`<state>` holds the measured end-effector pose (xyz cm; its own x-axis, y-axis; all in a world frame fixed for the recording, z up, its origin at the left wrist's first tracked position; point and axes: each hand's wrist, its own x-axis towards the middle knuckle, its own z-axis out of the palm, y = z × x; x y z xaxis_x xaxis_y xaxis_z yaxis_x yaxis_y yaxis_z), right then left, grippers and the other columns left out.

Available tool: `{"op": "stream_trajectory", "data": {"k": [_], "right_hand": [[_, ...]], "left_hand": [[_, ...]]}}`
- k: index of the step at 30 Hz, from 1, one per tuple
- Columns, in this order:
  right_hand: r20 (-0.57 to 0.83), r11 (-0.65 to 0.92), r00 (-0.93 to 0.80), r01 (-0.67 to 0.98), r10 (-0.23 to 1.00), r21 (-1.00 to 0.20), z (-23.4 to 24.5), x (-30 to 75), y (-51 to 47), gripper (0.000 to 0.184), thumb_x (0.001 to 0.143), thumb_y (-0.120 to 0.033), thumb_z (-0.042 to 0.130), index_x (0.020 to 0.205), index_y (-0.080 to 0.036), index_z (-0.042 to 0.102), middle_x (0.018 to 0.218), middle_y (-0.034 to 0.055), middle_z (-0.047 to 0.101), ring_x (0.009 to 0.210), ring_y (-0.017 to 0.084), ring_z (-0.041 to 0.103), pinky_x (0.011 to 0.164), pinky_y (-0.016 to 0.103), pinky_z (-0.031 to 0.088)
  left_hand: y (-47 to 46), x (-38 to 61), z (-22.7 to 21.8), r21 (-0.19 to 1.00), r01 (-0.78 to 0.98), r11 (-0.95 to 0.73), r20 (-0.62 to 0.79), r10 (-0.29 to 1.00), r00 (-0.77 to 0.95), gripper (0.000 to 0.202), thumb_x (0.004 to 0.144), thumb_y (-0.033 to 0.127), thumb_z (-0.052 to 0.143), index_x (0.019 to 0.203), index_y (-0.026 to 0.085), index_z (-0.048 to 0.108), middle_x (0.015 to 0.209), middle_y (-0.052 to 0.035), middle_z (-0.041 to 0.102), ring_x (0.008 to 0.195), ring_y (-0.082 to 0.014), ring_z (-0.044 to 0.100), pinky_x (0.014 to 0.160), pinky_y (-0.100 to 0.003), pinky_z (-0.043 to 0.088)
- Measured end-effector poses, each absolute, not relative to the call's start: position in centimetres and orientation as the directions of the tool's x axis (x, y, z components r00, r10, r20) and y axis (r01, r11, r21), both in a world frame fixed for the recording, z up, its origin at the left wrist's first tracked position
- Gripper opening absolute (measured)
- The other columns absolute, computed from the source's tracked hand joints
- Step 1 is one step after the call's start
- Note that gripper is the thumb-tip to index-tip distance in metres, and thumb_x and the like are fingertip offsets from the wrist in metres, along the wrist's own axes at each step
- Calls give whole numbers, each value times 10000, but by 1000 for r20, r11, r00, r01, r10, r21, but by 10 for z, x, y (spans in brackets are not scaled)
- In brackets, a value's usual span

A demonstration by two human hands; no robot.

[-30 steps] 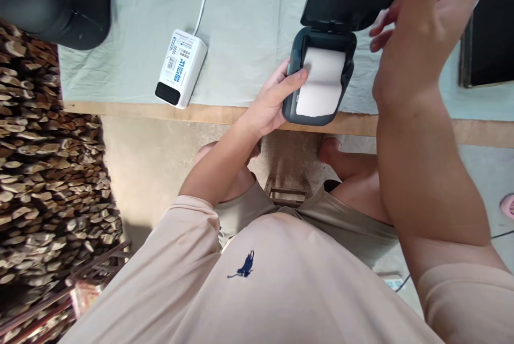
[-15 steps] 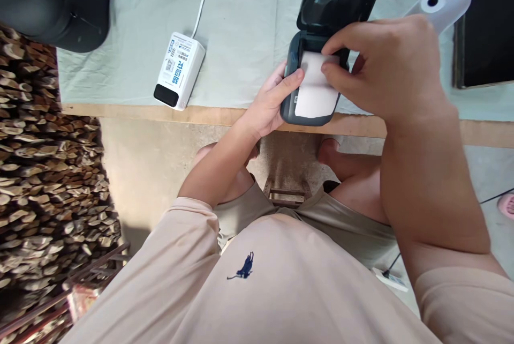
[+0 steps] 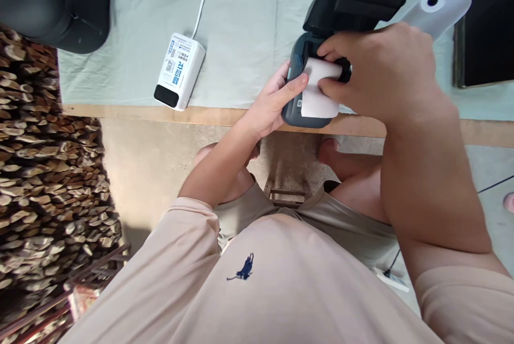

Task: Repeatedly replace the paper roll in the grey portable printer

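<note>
Over the bench (image 3: 140,76) edge: left hand (image 3: 277,98) clasps open printer (image 3: 296,57); right hand (image 3: 385,73) grip pinches paper roll (image 3: 321,69) inside, dark end newly exposed, so likely part-unseated; fingers hide the rest.

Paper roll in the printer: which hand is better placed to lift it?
Probably the right hand: its thumb and finger straddle one end of the paper roll, while the left hand holds the portable printer.
</note>
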<state>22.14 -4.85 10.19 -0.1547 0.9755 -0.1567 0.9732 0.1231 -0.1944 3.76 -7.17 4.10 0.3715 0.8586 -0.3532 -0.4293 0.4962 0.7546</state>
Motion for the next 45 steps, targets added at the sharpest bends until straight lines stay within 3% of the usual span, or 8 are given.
{"op": "stream_trajectory", "data": {"k": [5, 9, 13, 16, 22, 29, 35, 45], "right_hand": [[7, 194, -210, 889, 978, -414, 103, 234, -50, 372, 795, -301, 808, 1162, -357, 837, 889, 19, 767, 882, 311, 738, 957, 571, 624], [181, 219, -124, 523, 976, -824, 93, 246, -45, 258, 673, -288, 664, 912, -272, 760, 839, -5, 726, 700, 179, 624, 674, 392, 518], [-1, -1, -2, 6, 1000, -1000, 77, 253, -31, 367, 477, -367, 481, 810, -292, 615, 689, -16, 455, 537, 146, 428, 453, 311, 238], [-78, -87, -74, -132, 994, -987, 73, 256, -25, 345, 468, -386, 495, 803, -318, 538, 764, 4, 433, 622, 175, 490, 475, 328, 317], [-109, -110, -21, -75, 994, -991, 49, 269, -19, 412, 548, -487, 708, 881, -322, 531, 883, 36, 545, 725, 201, 561, 513, 338, 432], [17, 4, 133, 100, 991, -995, 8, 275, -14, 414, 688, -388, 817, 1013, -316, 569, 940, -26, 645, 806, 175, 688, 721, 403, 673], [137, 54, 131, 494, 982, -868, 18, 272, -20, 338, 754, -155, 839, 950, -266, 587, 908, -44, 651, 799, 135, 622, 766, 335, 596], [20, -85, 134, 731, 991, -678, 27, 258, -28, 597, 684, -78, 862, 1166, -315, 601, 1067, 21, 786, 852, 235, 720, 898, 444, 616]], "left_hand": [[-71, 37, 41, 720, -484, 498, -327, 858, 397, 86, 1153, 269, 658, 1134, 230, 732, 1116, -63, 886, 1298, -261, 830, 1223, -421, 670], [-67, 37, 40, 690, -501, 522, -429, 853, 298, 237, 1204, 300, 550, 1093, 206, 736, 952, 4, 846, 1457, -284, 794, 1294, -496, 649], [-64, 34, 42, 621, -519, 587, -448, 810, 379, 271, 1188, 348, 595, 1065, 202, 786, 949, -54, 899, 1366, -295, 827, 1302, -456, 647], [-64, 32, 41, 618, -528, 582, -432, 813, 391, 272, 1188, 323, 589, 1079, 191, 801, 920, -25, 895, 1265, -278, 868, 1270, -476, 673], [-65, 34, 40, 655, -520, 549, -411, 835, 365, 314, 1183, 366, 597, 1028, 194, 809, 943, -24, 896, 1211, -260, 883, 1213, -432, 705], [-63, 37, 45, 657, -487, 575, -518, 814, 262, 416, 1222, 395, 485, 1061, 170, 795, 901, -19, 857, 1445, -275, 811, 1220, -381, 696], [-65, 36, 45, 613, -527, 589, -515, 803, 299, 336, 1201, 401, 557, 1217, 179, 809, 1075, -39, 920, 1481, -277, 790, 1266, -402, 675], [-65, 37, 43, 615, -545, 570, -504, 816, 285, 391, 1224, 373, 497, 1274, 115, 788, 1090, -69, 903, 1506, -314, 773, 1213, -448, 711]]}}
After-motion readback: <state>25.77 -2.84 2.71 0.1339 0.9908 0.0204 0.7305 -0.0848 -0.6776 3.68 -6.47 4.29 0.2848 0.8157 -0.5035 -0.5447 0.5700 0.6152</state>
